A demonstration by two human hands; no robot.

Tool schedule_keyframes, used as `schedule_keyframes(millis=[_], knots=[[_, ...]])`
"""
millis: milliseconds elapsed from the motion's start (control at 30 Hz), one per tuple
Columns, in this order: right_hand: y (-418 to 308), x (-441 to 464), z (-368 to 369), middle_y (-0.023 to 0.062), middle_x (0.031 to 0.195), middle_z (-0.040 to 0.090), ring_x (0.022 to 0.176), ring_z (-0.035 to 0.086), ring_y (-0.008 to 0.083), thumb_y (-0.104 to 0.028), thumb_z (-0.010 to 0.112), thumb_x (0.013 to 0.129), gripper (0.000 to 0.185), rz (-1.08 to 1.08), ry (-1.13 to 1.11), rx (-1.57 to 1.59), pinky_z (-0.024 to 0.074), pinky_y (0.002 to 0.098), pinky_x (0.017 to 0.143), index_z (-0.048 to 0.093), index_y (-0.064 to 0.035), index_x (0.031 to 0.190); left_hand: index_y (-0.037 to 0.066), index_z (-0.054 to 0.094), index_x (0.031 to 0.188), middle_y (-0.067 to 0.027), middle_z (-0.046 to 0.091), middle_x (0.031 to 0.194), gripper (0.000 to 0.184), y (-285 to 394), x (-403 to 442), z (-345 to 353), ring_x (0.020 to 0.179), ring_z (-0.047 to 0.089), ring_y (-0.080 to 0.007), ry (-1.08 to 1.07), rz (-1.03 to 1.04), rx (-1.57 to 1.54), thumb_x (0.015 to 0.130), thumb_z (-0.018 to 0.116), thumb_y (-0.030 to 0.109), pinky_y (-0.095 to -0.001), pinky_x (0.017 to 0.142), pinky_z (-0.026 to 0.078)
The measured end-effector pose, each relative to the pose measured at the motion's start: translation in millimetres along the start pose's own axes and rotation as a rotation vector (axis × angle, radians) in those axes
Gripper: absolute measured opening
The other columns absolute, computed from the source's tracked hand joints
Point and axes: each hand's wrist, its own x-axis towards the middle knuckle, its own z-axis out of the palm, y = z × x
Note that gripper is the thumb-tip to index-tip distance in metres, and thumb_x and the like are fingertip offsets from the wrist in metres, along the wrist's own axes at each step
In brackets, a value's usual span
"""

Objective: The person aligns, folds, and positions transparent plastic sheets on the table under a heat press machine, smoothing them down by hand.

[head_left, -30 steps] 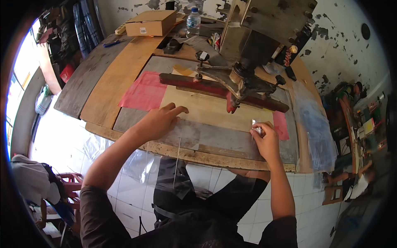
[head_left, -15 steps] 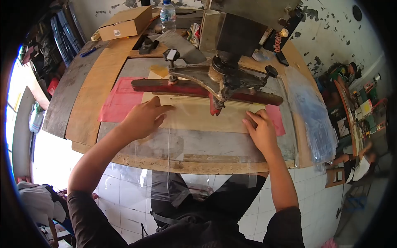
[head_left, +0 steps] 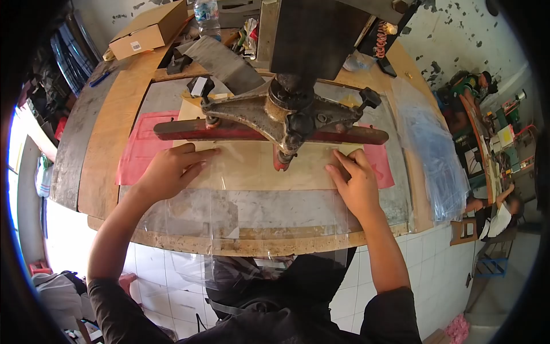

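Note:
A thin clear plastic sheet (head_left: 269, 215) lies over a beige sheet (head_left: 258, 176) on the worktable and hangs past its front edge. My left hand (head_left: 169, 172) is at the plastic's far left part, index finger reaching over the beige sheet and thumb below it. On the right, my right hand (head_left: 356, 178) has thumb and fingers bent together at the plastic's far right corner. The film is hard to see at both fingertips. Just beyond my hands, a long red press bar (head_left: 252, 131) hangs under a metal press head (head_left: 286, 109). Pink sheets (head_left: 150, 140) show at both sides.
Clear plastic sheets are piled (head_left: 432, 166) at the table's right. A cardboard box (head_left: 149, 31), a water bottle (head_left: 207, 18) and a blue pen (head_left: 99, 79) are at the back left. A phone (head_left: 387, 67) lies back right. People sit at the far right.
The view has shifted closer to the press. My left hand has moved left relative to the press bar, while my right hand stays near its right end. The plastic lies further over the table.

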Motion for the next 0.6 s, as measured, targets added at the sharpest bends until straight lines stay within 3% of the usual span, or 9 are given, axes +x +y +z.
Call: schedule_keyframes(millis=[333,433,500,533,600], knots=[[-3.8,1.4,-2.2,0.0117,0.104,0.062,0.089,0.067,0.0287,-0.028,0.084,0.096,0.042,0.023,-0.011,-0.014,0.0564,0.0404,0.08,0.079,-0.0011,0.128,0.017,0.074,0.142,-0.0124,0.066,0.095,0.044,1.4,-2.4,3.7,0.078,0.069,-0.0338,0.045,-0.006,0.069,0.099,0.07,0.011,-0.0459,0.074,0.057],[-3.8,1.2,-1.2,0.0115,0.106,0.063,0.09,0.067,0.0292,-0.028,0.084,0.096,0.043,0.02,-0.003,0.003,0.0566,0.0406,0.081,0.078,-0.001,0.129,0.014,0.075,0.139,-0.0106,0.069,0.106,0.046,5.9,-5.7,5.7,0.087,0.07,-0.0291,0.051,0.022,0.203,0.094,0.071,0.007,-0.0433,0.082,0.059],[-2.2,0.1,-0.7,0.0112,0.107,0.063,0.09,0.067,0.0296,-0.028,0.084,0.095,0.043,0.012,0.004,-0.01,0.0561,0.0405,0.081,0.078,-0.0013,0.129,0.01,0.077,0.133,-0.0071,0.07,0.128,0.046,11.7,-3.7,9.2,0.101,0.071,-0.024,0.224,0.289,0.458,0.088,0.071,0.007,-0.0413,0.087,0.061],[-1.7,-0.3,-0.8,0.0112,0.107,0.063,0.09,0.067,0.0296,-0.028,0.084,0.095,0.043,0.005,-0.001,0.002,0.0561,0.0405,0.081,0.078,-0.0013,0.129,0.006,0.076,0.13,-0.006,0.069,0.14,0.046,13.0,-5.4,8.9,0.113,0.068,-0.0207,0.187,0.322,0.551,0.084,0.07,0.011,-0.0395,0.093,0.06],[-2.3,0.3,-0.5,0.0105,0.105,0.063,0.089,0.066,0.0284,-0.027,0.085,0.094,0.043,0.029,-0.003,-0.03,0.055,0.04,0.079,0.079,-0.0018,0.129,0.005,0.075,0.131,-0.006,0.069,0.141,0.048,8.6,-8.5,12.4,0.114,0.068,-0.0204,0.152,0.314,0.585,0.084,0.069,0.012,-0.0386,0.094,0.059]])
